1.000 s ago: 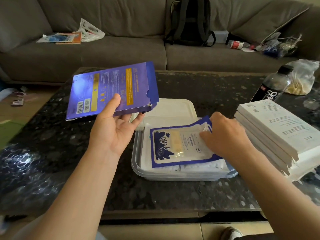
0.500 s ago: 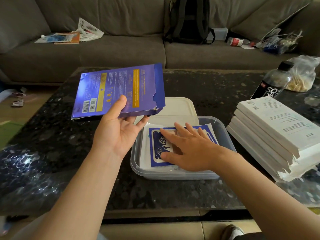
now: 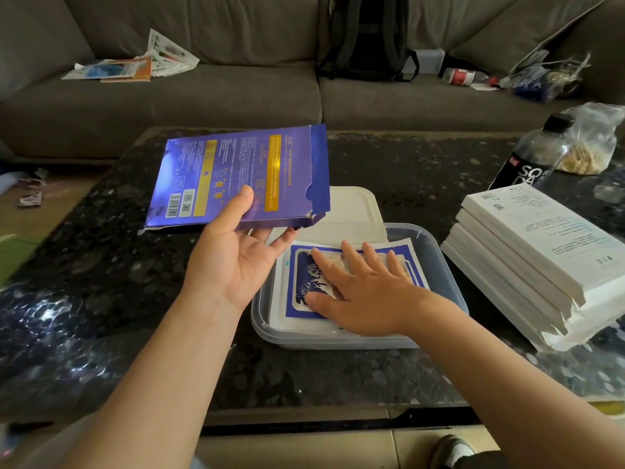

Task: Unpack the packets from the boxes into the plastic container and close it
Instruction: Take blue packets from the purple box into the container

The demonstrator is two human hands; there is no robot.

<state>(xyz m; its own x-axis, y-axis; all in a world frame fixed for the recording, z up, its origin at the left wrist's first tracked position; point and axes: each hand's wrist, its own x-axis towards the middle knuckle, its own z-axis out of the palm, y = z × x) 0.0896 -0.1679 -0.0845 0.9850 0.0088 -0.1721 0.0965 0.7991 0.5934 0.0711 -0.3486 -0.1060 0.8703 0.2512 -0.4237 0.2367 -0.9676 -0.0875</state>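
While papers (image 3: 135, 62) lie far left on the sofa (image 3: 236, 96), the left hand (image 3: 233, 262) grips a purple box (image 3: 236, 177) above the table (image 3: 389, 164), thumb on its printed face and fingers curled beneath. The box is tilted, its opened end pointing right and overhanging a white lid (image 3: 351, 211) that lies flat on the table. Just nearer than the lid sits the clear container (image 3: 338, 341), uncovered, with packets inside. The top packet (image 3: 306, 275), white with a blue border, lies flat in it. The right hand (image 3: 365, 296) presses down on that packet, palm down, fingers straight and spread. The two hands are close but apart. Right of the container, near it, stands a slanting stack of white boxes (image 3: 527, 248). Beyond the stack are a dark bottle (image 3: 531, 157) and, just right of it, a clear bag (image 3: 592, 140). A black backpack (image 3: 365, 35) leans on the sofa, far centre.
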